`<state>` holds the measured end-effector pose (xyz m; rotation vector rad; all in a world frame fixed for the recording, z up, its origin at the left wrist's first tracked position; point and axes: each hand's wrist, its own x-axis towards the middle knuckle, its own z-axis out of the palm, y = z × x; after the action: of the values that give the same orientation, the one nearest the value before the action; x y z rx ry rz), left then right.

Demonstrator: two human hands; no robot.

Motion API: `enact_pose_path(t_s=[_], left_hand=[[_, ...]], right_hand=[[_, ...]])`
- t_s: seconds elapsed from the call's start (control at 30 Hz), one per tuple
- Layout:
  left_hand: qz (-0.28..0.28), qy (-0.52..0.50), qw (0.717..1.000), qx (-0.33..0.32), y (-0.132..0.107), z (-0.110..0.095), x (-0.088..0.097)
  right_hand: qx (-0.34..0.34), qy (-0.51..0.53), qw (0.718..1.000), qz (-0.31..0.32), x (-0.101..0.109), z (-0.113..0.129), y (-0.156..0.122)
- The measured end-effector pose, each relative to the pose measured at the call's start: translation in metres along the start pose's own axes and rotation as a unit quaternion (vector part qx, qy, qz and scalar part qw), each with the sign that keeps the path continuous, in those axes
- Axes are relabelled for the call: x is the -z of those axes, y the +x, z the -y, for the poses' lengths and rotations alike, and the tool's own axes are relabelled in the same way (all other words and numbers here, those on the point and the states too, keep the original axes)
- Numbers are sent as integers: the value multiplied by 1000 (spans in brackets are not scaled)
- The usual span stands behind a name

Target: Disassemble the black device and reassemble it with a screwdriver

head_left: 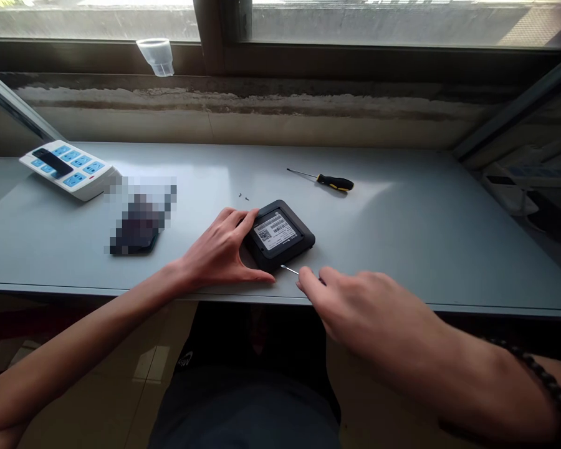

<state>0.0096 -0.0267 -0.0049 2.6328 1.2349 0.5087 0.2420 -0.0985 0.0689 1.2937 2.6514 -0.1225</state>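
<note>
A flat black electronic box (303, 237) lies on the table with a white label (278, 232) and QR code facing up. My left hand (219, 249) is around its left side, fingers on the far edge and thumb stretched along the near side. In my right hand (355, 299) is a thin screwdriver (290, 270), its handle mostly hidden by my fingers. The metal tip is at the box's near edge; whether it is inserted I cannot tell. Two tiny screws (244, 197) rest beyond the box.
Farther back lies a black-and-yellow screwdriver (335, 182). To the left are a pixelated dark phone-like object (138, 227) and a white power strip (70, 167) with a dark item on top. A clear plastic cup (157, 57) is by the window. The table's front edge (121, 290) runs close below my hands.
</note>
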Motion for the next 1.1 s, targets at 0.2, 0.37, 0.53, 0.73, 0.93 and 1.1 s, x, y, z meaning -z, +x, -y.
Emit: enact_pose_path(t_s=[0.2, 0.37, 0.53, 0.73, 0.93, 1.1], left_hand=[[-8, 2, 1000, -8, -2, 3, -2], [-8, -13, 1000, -2, -3, 2, -3], [-20, -16, 1000, -8, -4, 1, -3], [-18, -6, 1000, -8, -2, -5, -2], [-17, 12, 999, 32, -3, -15, 2], [46, 28, 997, 56, 3, -18, 18]], right_hand=[[40, 90, 992, 83, 11, -30, 17], [16, 193, 974, 119, 6, -32, 32], [18, 158, 985, 71, -8, -36, 25], [24, 177, 982, 59, -12, -41, 22], [36, 203, 978, 15, -11, -53, 17], [-7, 290, 957, -6, 8, -110, 12]])
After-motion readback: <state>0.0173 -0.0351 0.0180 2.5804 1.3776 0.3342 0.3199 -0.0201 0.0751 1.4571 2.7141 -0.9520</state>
